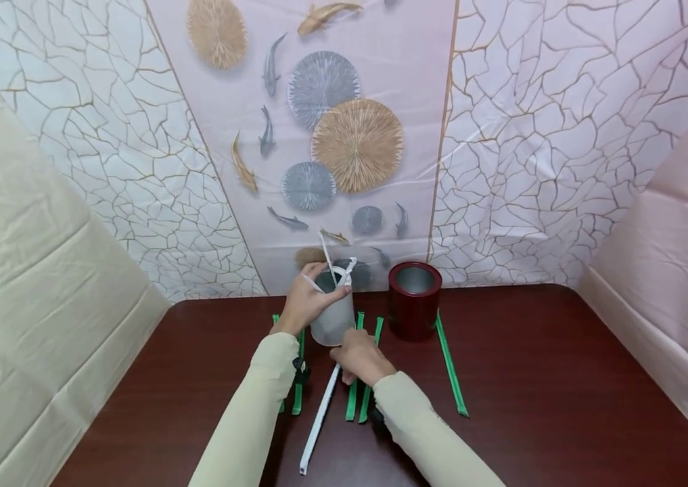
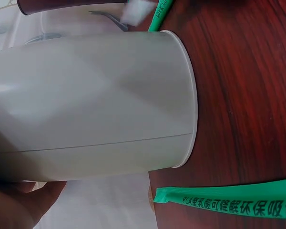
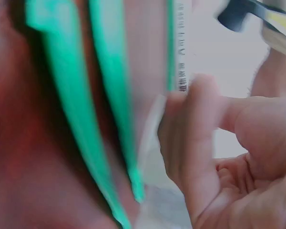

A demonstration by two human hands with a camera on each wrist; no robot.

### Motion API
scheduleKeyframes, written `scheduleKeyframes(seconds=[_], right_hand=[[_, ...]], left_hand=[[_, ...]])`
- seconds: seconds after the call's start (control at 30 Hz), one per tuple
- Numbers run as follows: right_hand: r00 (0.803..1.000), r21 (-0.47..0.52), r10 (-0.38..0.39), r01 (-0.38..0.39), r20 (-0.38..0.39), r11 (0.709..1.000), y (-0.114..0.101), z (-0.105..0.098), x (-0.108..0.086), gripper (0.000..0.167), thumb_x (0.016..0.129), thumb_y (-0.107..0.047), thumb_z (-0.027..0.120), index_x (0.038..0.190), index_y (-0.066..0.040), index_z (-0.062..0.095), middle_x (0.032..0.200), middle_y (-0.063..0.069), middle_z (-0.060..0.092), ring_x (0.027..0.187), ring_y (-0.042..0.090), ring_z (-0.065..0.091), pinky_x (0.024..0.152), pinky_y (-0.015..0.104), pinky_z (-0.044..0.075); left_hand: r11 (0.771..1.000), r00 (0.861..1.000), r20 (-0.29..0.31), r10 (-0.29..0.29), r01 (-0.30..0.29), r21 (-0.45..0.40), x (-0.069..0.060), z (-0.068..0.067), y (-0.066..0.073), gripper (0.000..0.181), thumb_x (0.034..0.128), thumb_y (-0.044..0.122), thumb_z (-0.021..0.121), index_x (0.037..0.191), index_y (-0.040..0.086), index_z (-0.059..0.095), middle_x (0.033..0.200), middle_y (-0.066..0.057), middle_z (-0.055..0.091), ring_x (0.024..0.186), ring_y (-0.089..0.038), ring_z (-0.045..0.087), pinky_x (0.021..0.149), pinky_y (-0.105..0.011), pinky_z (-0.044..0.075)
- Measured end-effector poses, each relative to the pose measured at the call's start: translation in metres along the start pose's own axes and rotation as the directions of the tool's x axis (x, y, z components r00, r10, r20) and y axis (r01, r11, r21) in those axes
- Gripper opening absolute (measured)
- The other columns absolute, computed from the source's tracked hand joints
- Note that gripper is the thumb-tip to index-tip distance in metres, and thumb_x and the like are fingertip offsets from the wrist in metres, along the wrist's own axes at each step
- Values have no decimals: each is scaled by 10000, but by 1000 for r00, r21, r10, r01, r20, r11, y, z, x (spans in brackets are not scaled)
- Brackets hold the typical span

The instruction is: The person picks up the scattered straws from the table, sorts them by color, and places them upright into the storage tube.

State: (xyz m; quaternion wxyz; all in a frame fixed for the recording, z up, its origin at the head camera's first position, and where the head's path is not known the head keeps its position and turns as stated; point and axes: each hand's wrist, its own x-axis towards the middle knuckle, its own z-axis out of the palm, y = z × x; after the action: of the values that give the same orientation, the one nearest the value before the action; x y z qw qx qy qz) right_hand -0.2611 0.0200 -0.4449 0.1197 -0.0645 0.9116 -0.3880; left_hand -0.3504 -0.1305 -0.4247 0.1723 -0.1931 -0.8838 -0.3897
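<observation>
In the head view my left hand (image 1: 304, 304) grips the upper part of a pale grey cylindrical cup (image 1: 335, 323) from its left side. White paper-wrapped straws (image 1: 327, 251) stick up out of the cup's mouth at different slants. Just in front of the cup, my right hand (image 1: 363, 355) pinches the far end of another white-wrapped straw (image 1: 319, 425), which slants toward the near edge of the table. Printed lettering shows on that straw (image 3: 182, 47) in the right wrist view, above my curled fingers. The cup's side (image 2: 95, 105) fills much of the left wrist view.
Green-wrapped straws (image 1: 352, 400) lie on the dark red table (image 1: 526, 379) on both sides of the cup. One more green straw (image 1: 453, 370) lies farther right, beside a dark red canister (image 1: 415, 314). Patterned cloth (image 1: 502, 169) hangs behind the table.
</observation>
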Motion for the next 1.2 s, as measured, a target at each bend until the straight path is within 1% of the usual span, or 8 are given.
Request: scheduleKeyframes(seconds=[0.2,0.43,0.53,0.67,0.77,0.9,1.03,1.2], right_hand=[[992,85,47,-37,-119,996,-19,-59,-10,318,1038,-186,633,777,-20,704,618,59,712,547,147,730,651,294,611],[942,146,-138,190,-307,971,-56,-139,-41,207,1065,-131,566,1051,44,676,808,138,752,629,186,747,612,300,617],[880,155,-241,328,-409,932,-76,-166,-50,183,1079,-96,557,1134,65,624,926,203,747,664,218,744,605,304,622],[736,78,-373,498,-565,863,-102,-191,-48,168,1085,-82,567,1143,67,619,975,216,752,688,296,755,601,296,619],[641,26,-456,596,-618,803,-115,-197,-36,151,1084,-75,583,1135,64,611,983,209,741,702,328,757,613,282,617],[581,-50,-535,648,-613,760,-119,-188,-12,134,1079,-81,601,1123,45,611,997,197,734,711,299,754,624,290,615],[580,-152,-592,630,-560,762,-112,-167,13,127,1088,-120,601,1112,3,619,1016,171,748,733,245,750,632,331,603],[646,-215,-627,601,-435,770,-100,-138,37,106,1097,-150,591,1107,-47,614,1052,144,762,855,248,752,722,383,602]], left_hand=[[999,998,-31,53,-53,9,5,-1,1,769,877,443,842,1456,-7,609,1436,-190,588,1269,-396,606,1061,-571,492],[998,998,-32,50,-49,29,5,1,-1,761,863,426,863,1436,-15,626,1417,-197,604,1272,-394,606,1067,-553,492],[999,999,-28,37,-37,31,4,1,-1,754,861,411,863,1435,-17,627,1422,-199,603,1274,-400,604,1068,-556,490],[1000,1000,-17,16,-16,18,4,1,-1,742,874,390,856,1452,-7,615,1442,-190,589,1288,-397,595,1062,-558,496],[1000,1000,-22,18,-18,11,4,1,0,754,868,399,862,1449,-12,614,1443,-189,588,1294,-396,592,1067,-559,494],[999,999,-35,32,-32,14,3,2,-1,762,857,423,865,1431,-17,626,1423,-182,602,1278,-384,605,1075,-543,491],[1000,999,-42,27,-27,7,3,3,-1,750,858,435,861,1429,3,638,1404,-163,612,1254,-362,617,1058,-531,504],[1000,999,-36,18,-18,-11,2,2,-2,686,865,449,851,1397,55,675,1389,-146,617,1232,-344,621,1034,-527,513]])
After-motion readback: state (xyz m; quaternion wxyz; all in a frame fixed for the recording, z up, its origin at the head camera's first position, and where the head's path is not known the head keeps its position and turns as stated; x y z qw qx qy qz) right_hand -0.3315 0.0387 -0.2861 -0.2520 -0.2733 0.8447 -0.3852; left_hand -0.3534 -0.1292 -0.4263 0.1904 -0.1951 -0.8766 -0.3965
